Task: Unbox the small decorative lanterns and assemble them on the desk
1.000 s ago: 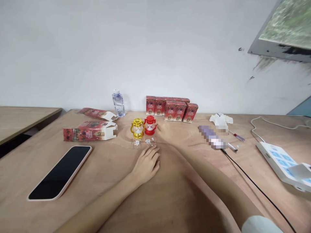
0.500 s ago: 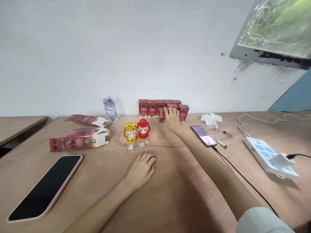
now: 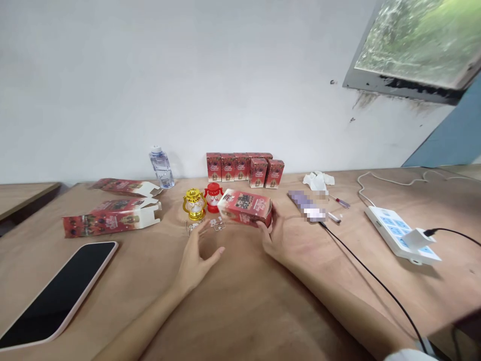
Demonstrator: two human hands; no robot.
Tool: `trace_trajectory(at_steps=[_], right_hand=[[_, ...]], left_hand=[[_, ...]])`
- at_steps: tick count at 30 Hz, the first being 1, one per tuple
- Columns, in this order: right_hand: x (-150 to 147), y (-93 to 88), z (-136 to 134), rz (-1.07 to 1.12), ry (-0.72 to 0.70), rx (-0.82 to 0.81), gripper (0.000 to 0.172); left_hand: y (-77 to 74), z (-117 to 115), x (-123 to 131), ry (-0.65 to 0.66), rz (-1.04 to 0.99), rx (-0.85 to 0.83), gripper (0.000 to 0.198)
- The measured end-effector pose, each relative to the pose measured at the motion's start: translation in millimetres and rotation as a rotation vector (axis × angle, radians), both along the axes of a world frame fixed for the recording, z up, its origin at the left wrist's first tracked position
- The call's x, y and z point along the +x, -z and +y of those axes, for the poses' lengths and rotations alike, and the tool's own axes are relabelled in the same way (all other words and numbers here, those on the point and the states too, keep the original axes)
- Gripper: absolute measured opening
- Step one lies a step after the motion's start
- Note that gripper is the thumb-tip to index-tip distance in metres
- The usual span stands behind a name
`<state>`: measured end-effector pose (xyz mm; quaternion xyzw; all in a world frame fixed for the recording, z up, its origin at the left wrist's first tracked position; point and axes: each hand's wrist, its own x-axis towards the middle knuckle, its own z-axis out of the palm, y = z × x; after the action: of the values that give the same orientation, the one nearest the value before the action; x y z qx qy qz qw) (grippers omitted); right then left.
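My right hand (image 3: 272, 234) grips one end of a red printed box (image 3: 246, 206), which is tilted on its side above the table. Left of it, my left hand (image 3: 199, 258) is open, thumb and fingers apart, with nothing between them. Just beyond my left hand stand a gold toy lantern (image 3: 194, 204) and a red toy lantern (image 3: 213, 196). Small wire handles and white bits (image 3: 217, 224) lie in front of the lanterns, partly hidden behind my left fingers. Several more red boxes (image 3: 227, 168) stand upright against the wall.
Two opened red boxes (image 3: 112, 218) lie at left, near a water bottle (image 3: 162, 168) and a large black-screened phone (image 3: 60, 293). To the right are a charging phone (image 3: 300, 200), tissue (image 3: 317, 180), a screwdriver (image 3: 339, 201) and a white power strip (image 3: 400, 233) with cables.
My right hand has taken a red box from the row at the wall and brought it nearer. My left hand has lifted off the table and spread its fingers.
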<state>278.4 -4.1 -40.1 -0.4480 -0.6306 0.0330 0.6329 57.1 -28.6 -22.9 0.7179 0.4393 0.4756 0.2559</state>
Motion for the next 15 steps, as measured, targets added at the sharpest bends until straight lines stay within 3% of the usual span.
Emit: trace_trajectory(at_steps=[4, 7, 11, 15], right_hand=[[-28, 3.3, -38, 0.164, -0.218, -0.209, 0.056], [-38, -1.4, -47, 0.254, -0.343, -0.321, 0.048], [-38, -3.5, -37, 0.410, -0.382, -0.406, 0.048], [-33, 0.2, -30, 0.590, -0.290, -0.480, 0.049]], left_hand=[[0.6, -2, -5, 0.028, -0.264, -0.161, 0.070], [-2.6, -4, -5, 0.035, -0.396, -0.331, 0.068], [-5.7, 0, -5, 0.031, -0.515, -0.454, 0.068], [-5.2, 6, -10, 0.059, -0.698, -0.544, 0.056]])
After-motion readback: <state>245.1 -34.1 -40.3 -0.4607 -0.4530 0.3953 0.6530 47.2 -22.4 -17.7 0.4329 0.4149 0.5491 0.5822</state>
